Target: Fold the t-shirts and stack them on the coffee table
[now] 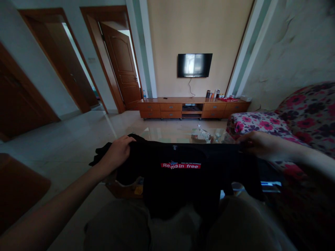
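Observation:
A black T-shirt (180,184) hangs stretched between my two hands, above my lap. Across its chest runs a red strip with white letters reading "Remain free", and a small label shows at the neckline. My left hand (119,151) pinches the shirt near the shoulder on the left, with dark cloth bunched beyond it. On the other side, my right hand (258,144) grips the opposite shoulder; its fingertips are dim and partly hidden. The lower part of the shirt drops between my knees. Behind the shirt, a glass-topped table (157,134) is mostly covered from view.
Crumpled clear plastic (201,135) and a drinking glass (217,135) stand on the table. To the right is a flowered sofa (300,122). A low wooden cabinet (171,107) with bottles (214,93) stands under a wall television (195,65). A brown rounded piece of furniture (21,188) is at the left.

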